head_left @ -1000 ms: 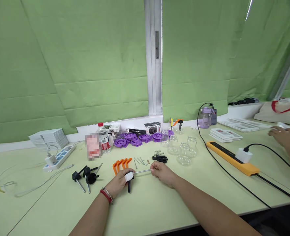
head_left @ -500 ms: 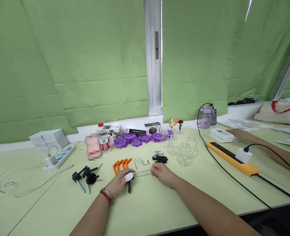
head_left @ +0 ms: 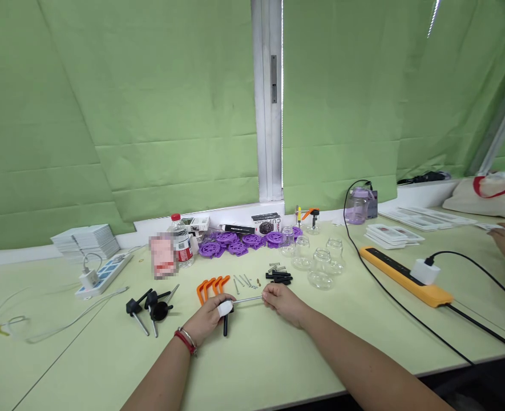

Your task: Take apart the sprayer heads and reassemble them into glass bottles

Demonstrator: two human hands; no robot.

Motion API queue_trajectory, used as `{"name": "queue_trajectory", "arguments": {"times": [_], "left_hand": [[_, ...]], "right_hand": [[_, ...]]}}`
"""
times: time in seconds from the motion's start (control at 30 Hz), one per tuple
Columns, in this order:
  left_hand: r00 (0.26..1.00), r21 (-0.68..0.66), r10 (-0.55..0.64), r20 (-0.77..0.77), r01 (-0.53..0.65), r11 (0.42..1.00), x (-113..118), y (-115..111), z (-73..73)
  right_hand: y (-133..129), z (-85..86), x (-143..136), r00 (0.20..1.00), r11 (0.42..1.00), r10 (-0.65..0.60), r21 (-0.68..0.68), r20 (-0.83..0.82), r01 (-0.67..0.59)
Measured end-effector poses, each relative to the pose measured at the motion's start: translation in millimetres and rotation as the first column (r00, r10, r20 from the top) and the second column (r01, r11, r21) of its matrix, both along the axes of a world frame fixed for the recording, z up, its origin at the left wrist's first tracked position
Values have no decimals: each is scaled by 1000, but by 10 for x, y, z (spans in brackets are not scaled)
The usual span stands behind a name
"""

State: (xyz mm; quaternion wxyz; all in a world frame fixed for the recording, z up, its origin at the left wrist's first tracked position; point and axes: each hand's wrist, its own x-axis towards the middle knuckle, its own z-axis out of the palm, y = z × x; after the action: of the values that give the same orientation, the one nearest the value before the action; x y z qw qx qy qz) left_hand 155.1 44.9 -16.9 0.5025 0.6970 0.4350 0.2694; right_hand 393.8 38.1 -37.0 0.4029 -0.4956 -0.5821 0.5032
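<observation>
Eyes on the left fingers (head_left: 220, 297): a white wrap (head_left: 225, 309) covers the thumb (head_left: 213, 317)! Back from those fingers, a red band (head_left: 185, 341) pairs with a slim silver bangle (head_left: 188, 332) around the wrist (head_left: 194, 330). Behind the right fingers (head_left: 270, 290), a bare forearm (head_left: 346, 345).

Bare tabletop (head_left: 252, 371) between the forearms leaves a way in from the lower centre. A black-ended metal rod (head_left: 247, 299) bridges the gap between left hand (head_left: 213, 315) and right hand (head_left: 283, 303). Orange levers (head_left: 211, 287) and black tubes (head_left: 279, 278) crowd the centre beyond; clear jars (head_left: 320, 267) stand right of centre. A black cable (head_left: 389, 297) slants across the lower right, past open surface.
</observation>
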Motion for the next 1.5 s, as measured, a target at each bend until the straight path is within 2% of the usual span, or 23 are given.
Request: {"name": "queue_trajectory", "arguments": {"times": [0.43,0.67,0.8,0.97,1.23,1.5], "left_hand": [[999,22,15,-42,-14,1000,5,-1,14],[999,35,-3,-54,5,999,0,1,16],[998,23,15,-59,-14,1000,-1,1,20],[998,8,23,-51,-23,1000,-2,6,6],[996,16,31,-81,-30,999,-10,15,-5],[998,7,24,-59,-24,1000,-9,2,9]], "right_hand": [[64,-131,16,998,996,25,85,64,-30],[99,-198,11,989,992,-36,123,143,19],[88,-159,-4,993,994,-42,102,113,30],[29,-40,-9,1000,1000,-16,-1,-11,16],[76,-149,4,999,993,16,119,50,-22],[60,-86,3,997,990,30,137,66,-39]]}}
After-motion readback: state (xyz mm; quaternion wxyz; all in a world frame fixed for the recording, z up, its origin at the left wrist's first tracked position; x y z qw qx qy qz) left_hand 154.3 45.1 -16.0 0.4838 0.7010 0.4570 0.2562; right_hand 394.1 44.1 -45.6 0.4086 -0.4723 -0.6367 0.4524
